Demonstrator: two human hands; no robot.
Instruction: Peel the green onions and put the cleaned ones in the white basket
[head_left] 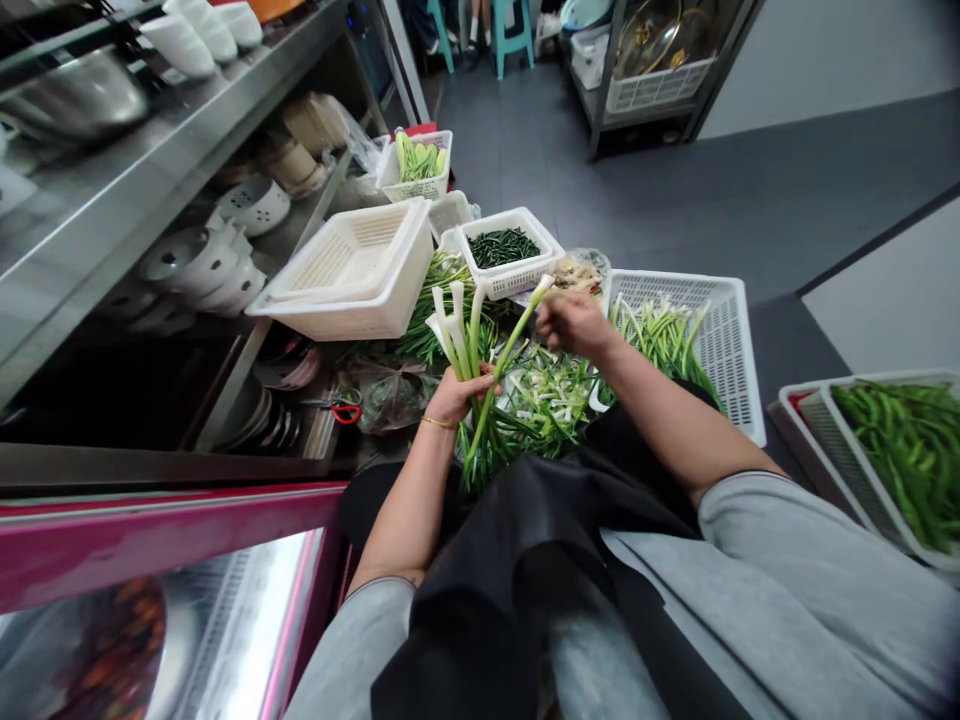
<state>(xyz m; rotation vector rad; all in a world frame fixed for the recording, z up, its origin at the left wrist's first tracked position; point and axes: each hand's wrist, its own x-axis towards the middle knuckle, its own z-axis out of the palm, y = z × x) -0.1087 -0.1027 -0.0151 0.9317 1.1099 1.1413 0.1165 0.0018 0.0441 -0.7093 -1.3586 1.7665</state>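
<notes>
Kitchen: steel shelf, bowl, cups

Floored in dark grey tile, running back to turquoise plastic stools. Bounded at upper right by a pale wall. Lined on the left with stainless-steel shelving, furnished farther back with a metal rack. Edged at lower left by a bright, pink-framed glass cabinet.

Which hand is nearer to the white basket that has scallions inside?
Right. The right hand is just to the left of the basket; the left hand is farther left, gripping a bunch of scallions.
</notes>
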